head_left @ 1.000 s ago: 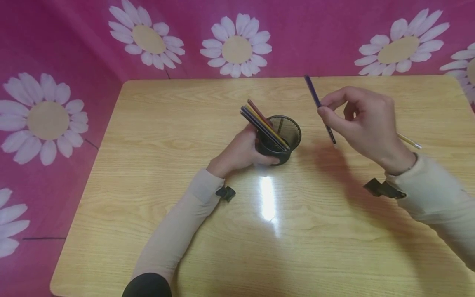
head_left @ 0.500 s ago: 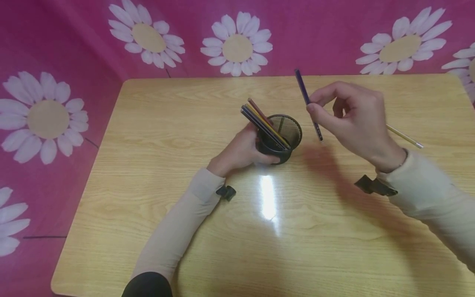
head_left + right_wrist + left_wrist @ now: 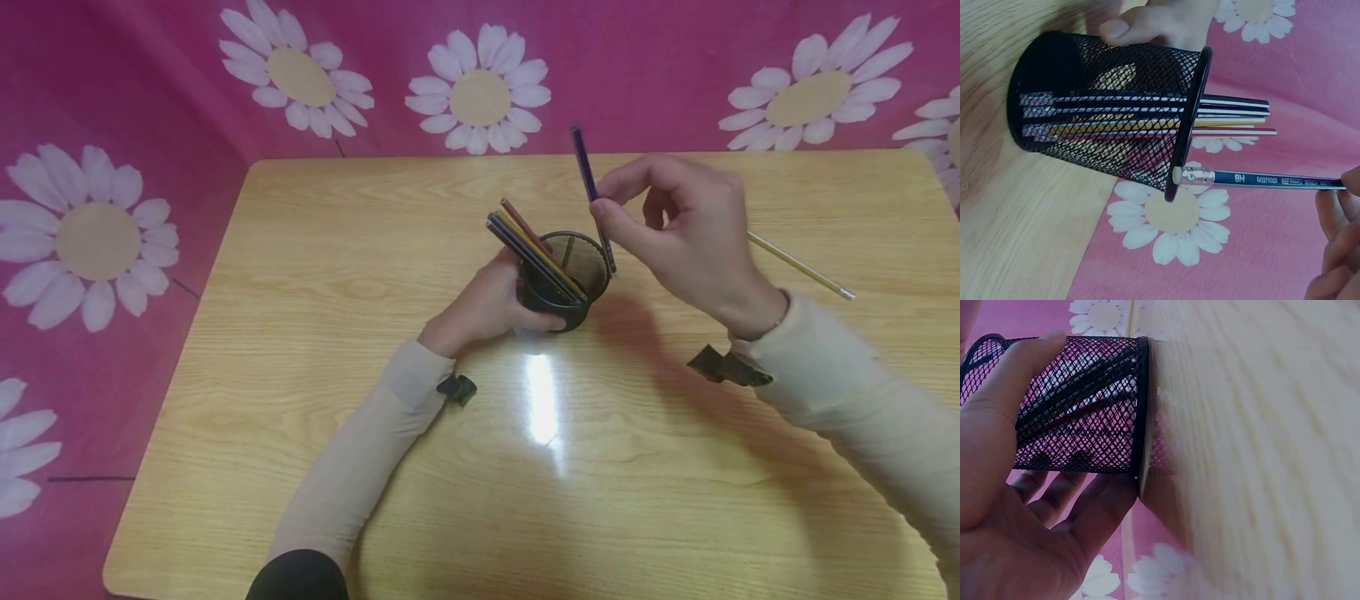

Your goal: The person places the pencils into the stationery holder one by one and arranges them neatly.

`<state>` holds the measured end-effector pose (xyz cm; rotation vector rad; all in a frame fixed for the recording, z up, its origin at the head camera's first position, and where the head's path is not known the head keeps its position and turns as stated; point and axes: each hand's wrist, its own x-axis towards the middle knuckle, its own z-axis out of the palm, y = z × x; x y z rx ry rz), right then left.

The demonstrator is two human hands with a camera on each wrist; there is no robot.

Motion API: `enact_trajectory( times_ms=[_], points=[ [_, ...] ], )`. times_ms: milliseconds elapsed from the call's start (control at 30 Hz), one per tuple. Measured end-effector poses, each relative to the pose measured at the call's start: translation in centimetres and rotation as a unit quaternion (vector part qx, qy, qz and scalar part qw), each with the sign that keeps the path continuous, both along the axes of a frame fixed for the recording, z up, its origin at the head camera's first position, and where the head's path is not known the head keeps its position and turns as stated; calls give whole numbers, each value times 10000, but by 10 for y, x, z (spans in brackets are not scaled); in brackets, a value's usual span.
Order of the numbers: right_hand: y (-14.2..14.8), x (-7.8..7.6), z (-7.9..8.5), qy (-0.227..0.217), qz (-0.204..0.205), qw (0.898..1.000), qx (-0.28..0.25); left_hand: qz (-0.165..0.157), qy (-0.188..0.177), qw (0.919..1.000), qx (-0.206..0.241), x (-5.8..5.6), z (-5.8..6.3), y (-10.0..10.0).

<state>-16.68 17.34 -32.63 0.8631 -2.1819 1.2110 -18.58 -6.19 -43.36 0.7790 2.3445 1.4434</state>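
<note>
My left hand (image 3: 483, 304) holds a black mesh pencil cup (image 3: 592, 260) near the middle of the table, thumb and fingers around its side. Several pencils (image 3: 534, 246) lean together inside it toward the left, in dark, yellow and red. A dark blue HB pencil (image 3: 583, 162) is pinched between thumb and forefinger of my right hand (image 3: 686, 237), just right of the cup. In the right wrist view, this pencil's (image 3: 1272, 180) white eraser end points down at the cup's rim (image 3: 1192, 119); whether it touches cannot be told. The left wrist view shows the cup's base (image 3: 1141, 406) at the tabletop.
A yellow pencil (image 3: 802, 265) with a white end lies on the wooden table (image 3: 337, 233) to the right, partly behind my right hand. A pink cloth with white daisies (image 3: 637, 67) hangs behind the table and on the left.
My right hand has moved left with the blue pencil, bringing its lower end from beside the cup to the rim. More of the yellow pencil shows. The left hand and cup stay put.
</note>
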Motion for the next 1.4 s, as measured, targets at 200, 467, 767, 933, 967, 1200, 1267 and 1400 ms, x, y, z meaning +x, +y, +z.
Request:
enact_trajectory(
  times_ms=[200, 467, 767, 933, 967, 1200, 1267, 1400],
  points=[
    [-4, -1, 3, 71, -50, 10000, 47, 18, -31, 10000, -19, 0, -1, 0],
    [-12, -5, 1, -34, 39, 9999, -159, 44, -12, 10000, -18, 1, -1, -1],
    [-17, -11, -15, -257, -222, 9988, 344, 17, -10, 10000, -55, 1, -3, -1],
    [-19, -12, -23, -327, -303, 9969, 645, -15, 8, 10000, -70, 1, -1, -1],
    [-19, -12, -25, -348, -305, 9965, 702, -25, 5, 10000, -60, 1, -1, -1],
    [-22, -14, -31, -642, -352, 9909, 1125, -90, -64, 9999, 26, 1, -1, -1],
    [-23, -15, -31, -662, -357, 9894, 1245, -100, -49, 9999, 47, 1, -1, -1],
    [-24, -17, -34, -605, -371, 9870, 1441, -136, -18, 9998, 124, 1, -1, -1]
  ],
)
